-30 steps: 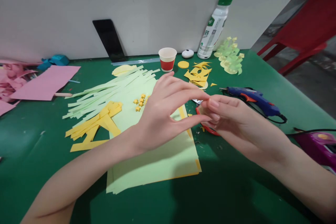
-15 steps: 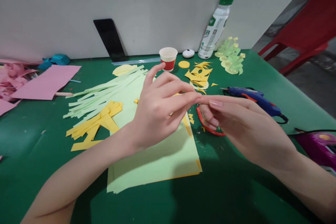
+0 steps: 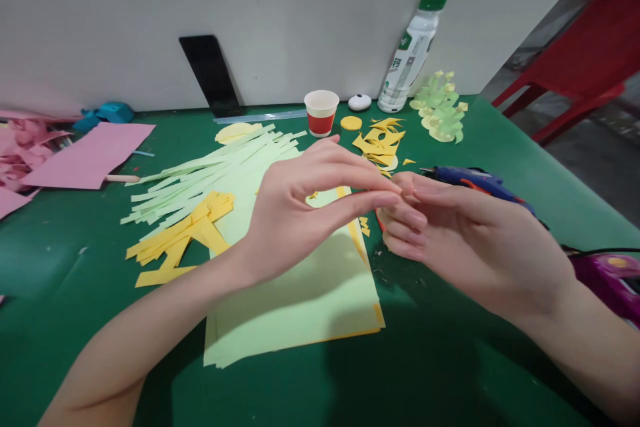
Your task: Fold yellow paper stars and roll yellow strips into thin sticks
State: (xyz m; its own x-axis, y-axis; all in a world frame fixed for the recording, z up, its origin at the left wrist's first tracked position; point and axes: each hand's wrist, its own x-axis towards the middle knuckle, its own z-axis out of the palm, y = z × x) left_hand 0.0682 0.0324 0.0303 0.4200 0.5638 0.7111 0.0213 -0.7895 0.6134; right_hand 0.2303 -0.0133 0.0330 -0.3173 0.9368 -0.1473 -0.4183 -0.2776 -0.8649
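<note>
My left hand (image 3: pixel 305 207) is closed in a pinch, thumb against fingertips, above a stack of pale green paper (image 3: pixel 295 313). Its fingertips meet those of my right hand (image 3: pixel 450 227), whose thumb and index finger also press together with the other fingers curled. Whatever sits between the fingertips is hidden or too small to name. Tiny yellow paper pieces (image 3: pixel 365 227) lie just below the hands. A red-handled tool (image 3: pixel 381 219) is mostly covered by my right hand. To the left are pale green paper strips (image 3: pixel 200 177) and folded yellow strips (image 3: pixel 173 240).
A paper cup (image 3: pixel 321 113), yellow paper scraps (image 3: pixel 381 143) and a leaning bottle (image 3: pixel 413 53) stand toward the wall. A black phone (image 3: pixel 210 73) leans there too. A blue glue gun (image 3: pixel 475 180) lies at right, pink paper (image 3: pixel 93 157) at left.
My left hand has rolled so its thumb now shows, and its raised little finger has come down. My right index finger has bent from straight into a pinch with the thumb.
</note>
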